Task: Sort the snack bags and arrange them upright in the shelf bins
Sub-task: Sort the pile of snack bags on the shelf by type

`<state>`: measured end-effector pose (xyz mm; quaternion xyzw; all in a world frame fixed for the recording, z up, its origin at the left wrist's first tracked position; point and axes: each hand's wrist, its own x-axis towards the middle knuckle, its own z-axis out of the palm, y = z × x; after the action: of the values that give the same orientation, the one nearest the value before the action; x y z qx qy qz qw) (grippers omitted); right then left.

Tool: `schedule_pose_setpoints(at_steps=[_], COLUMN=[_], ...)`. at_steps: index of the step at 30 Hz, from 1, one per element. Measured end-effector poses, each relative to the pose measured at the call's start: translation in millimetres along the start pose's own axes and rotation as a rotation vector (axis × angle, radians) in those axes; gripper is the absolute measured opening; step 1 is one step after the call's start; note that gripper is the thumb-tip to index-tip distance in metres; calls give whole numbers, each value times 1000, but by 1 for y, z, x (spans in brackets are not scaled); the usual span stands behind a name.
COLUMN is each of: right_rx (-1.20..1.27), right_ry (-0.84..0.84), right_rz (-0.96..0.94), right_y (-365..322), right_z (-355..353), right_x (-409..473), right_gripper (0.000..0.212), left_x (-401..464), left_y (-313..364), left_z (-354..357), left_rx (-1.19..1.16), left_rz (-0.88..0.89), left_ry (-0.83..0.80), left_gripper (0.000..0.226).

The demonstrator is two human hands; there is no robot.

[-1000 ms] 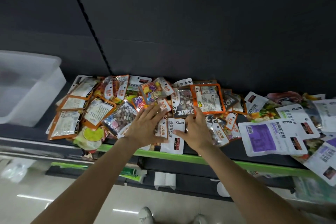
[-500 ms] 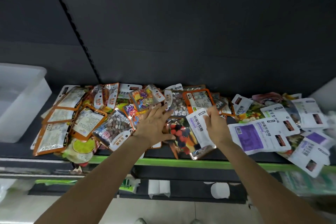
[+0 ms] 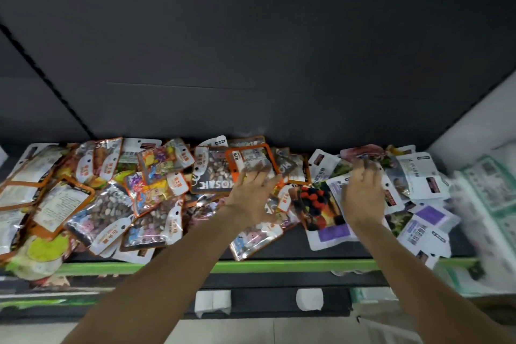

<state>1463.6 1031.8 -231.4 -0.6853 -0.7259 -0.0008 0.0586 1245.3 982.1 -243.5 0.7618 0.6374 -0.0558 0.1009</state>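
Head view: left hand (image 3: pixel 252 198) spreads flat fingers to pin the loose snack bags (image 3: pixel 145 193) while right hand (image 3: pixel 361 198), fingers curled, seemingly rakes white pouches (image 3: pixel 418 176) aside for sorting.

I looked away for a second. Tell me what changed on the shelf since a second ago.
The right hand carried a white bag from the middle of the pile rightward to the white and purple bags, uncovering a berry-print bag. The left hand still lies flat on the colourful bags. The orange-edged bags on the left lie unchanged.
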Motion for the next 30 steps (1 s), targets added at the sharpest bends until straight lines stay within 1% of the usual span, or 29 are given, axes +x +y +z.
schedule_pose_setpoints(at_steps=[1,3,5,8,11,14,16,18,20,23,26,28,30], right_rx=[-21,-71,-135,-189,-231,-232,-153,-30,106,227,162,68,26], right_ry=[-68,-236,-349,-348,-337,-272,-193,-170,-218,-341,-379,-388,-349], right_rz=[-99,-286,-353,-335,-260,-183,-200,-298,-402,-452,-448,-414,-352], right_y=[-2,-8,-5,9,17,14,5,-12,-35,-72,-105,-123,-140], right_z=[6,22,34,34,24,16,16,18,22,28,38,42,40], right_x=[-5,-15,-17,-5,5,7,6,3,1,3,5,3,-3], right_gripper=[60,63,64,67,66,60,61,65,64,71,75,78,79], left_x=[3,6,7,6,2,-12,-22,-29,-33,-42,-56,-61,-64], left_y=[3,6,6,4,-3,-22,-35,-45,-55,-78,-104,-116,-125], left_z=[2,7,11,12,8,4,3,3,3,1,1,0,-1], left_rx=[12,40,51,59,65,77,85,74,51,41,-34,-68,-107], left_rz=[-29,-73,-97,-121,-186,-275,-300,-313,-333,-376,-430,-417,-391], left_ry=[-16,-33,-44,-62,-61,-59,-49,-14,30,66,40,10,14], left_gripper=[106,111,113,113,109,104,103,102,101,97,98,98,100])
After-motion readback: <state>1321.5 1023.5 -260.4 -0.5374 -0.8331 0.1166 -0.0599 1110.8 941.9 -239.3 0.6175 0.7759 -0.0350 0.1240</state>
